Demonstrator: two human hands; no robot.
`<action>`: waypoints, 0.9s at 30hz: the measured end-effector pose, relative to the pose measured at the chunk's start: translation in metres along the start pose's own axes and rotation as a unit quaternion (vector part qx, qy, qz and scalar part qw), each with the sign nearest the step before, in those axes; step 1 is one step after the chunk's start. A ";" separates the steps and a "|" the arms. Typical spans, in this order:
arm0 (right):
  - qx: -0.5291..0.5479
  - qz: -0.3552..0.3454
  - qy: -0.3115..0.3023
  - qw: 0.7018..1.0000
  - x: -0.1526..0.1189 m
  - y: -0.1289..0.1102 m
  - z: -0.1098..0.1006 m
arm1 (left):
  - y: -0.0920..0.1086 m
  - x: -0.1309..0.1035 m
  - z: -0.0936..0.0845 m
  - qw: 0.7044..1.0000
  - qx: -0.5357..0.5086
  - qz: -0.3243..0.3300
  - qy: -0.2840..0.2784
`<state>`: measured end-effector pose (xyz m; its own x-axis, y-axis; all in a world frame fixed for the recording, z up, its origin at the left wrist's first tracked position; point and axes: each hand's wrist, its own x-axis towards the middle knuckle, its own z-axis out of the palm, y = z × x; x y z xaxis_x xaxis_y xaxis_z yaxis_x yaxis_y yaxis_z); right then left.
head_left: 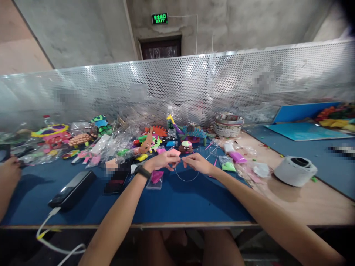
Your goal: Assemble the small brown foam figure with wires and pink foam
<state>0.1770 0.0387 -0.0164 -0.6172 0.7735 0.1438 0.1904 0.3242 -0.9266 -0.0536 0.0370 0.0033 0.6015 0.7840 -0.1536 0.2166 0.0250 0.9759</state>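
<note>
My left hand [164, 161], with a dark band on its wrist, and my right hand [198, 163] meet above the blue mat [191, 203]. Each is closed in a pinch on a thin pale wire [187, 180], which hangs in a loop below and between them. Just behind the fingers sits a small brown clay figure [185, 147] with eyes and a pink-and-white top. A plastic bag holding magenta clay [157, 177] lies below my left hand. Bags of green clay [227, 164] and purple clay [237, 157] are to the right of my right hand.
Colourful clay animals and plastic bags crowd the back left. A black device [72, 189] with a white cable stands at left, near another person's hand [11, 171]. A water bottle [170, 120], a paper basket [229, 127] and a white roll [294, 171] stand farther off.
</note>
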 end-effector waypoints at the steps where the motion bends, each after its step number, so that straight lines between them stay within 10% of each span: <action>1: 0.005 0.014 0.014 1.000 0.001 0.002 0.000 | 0.003 0.000 0.002 0.997 0.059 0.019 0.039; 6: 0.021 0.067 0.019 0.997 0.004 0.005 0.003 | 0.011 0.001 0.015 0.951 0.255 0.081 0.152; 21: -0.003 0.086 -0.013 0.996 -0.002 -0.010 0.004 | 0.026 -0.013 0.014 0.936 0.340 0.051 0.075; 27: -0.003 0.083 0.030 0.996 0.001 -0.004 0.003 | 0.024 -0.005 0.032 0.825 0.516 0.121 0.198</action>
<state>0.1731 0.0369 -0.0133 -0.5298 0.8481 0.0088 0.2917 0.1920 -0.9371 -0.0270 0.0138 0.0223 0.4689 0.8349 0.2882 0.7890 -0.5426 0.2881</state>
